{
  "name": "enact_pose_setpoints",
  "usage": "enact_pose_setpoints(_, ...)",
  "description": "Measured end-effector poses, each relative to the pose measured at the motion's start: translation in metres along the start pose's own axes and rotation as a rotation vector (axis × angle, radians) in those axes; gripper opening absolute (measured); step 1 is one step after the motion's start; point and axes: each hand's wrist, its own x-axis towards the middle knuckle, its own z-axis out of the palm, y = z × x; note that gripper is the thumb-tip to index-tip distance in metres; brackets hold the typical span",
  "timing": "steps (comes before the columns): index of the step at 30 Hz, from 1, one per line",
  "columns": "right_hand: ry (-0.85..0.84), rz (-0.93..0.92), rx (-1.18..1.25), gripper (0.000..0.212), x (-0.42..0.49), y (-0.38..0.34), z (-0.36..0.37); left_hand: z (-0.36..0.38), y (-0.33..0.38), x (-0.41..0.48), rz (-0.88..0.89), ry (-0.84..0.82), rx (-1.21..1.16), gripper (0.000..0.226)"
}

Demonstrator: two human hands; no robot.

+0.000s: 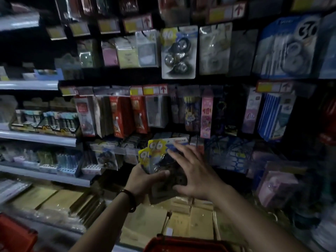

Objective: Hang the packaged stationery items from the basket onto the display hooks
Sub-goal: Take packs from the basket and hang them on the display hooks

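My left hand (pixel 145 180) grips a small stack of clear blister packs (pixel 160 157) with yellow "96" corners, holding dark round clips. It holds them from below at chest height, in front of the lower hooks. My right hand (pixel 192 171) lies over the front pack, fingers spread across its top and right side and thumb at its lower edge. A matching "96" pack (pixel 178 53) hangs on a display hook in the upper row, above and slightly right of my hands. The red basket (pixel 183 243) shows only its rim at the bottom edge.
The dark pegboard wall carries many hanging packs with yellow price tags (pixel 152 90) above each row. White shelves (pixel 38 139) with pens and erasers run along the left. Brown envelope stacks (pixel 63 199) lie on the lowest shelf. Another red basket's corner (pixel 14 233) sits bottom left.
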Motion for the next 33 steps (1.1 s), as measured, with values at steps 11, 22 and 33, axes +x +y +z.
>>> enact_pose_setpoints(11, 0.021, -0.033, -0.092, 0.134, 0.068, 0.022, -0.076, -0.001, 0.102, 0.038, 0.104, -0.003, -0.162, 0.049)
enact_pose_setpoints(22, 0.128, -0.061, -0.183, 0.120, 0.130, 0.036, -0.149, -0.020, 0.172, 0.079, 0.127, -0.064, -0.216, 0.028)
enact_pose_setpoints(33, 0.183, 0.032, -0.600, 0.113, 0.208, 0.049, -0.186, -0.063, 0.211, 0.134, 0.530, 0.424, 0.051, 0.009)
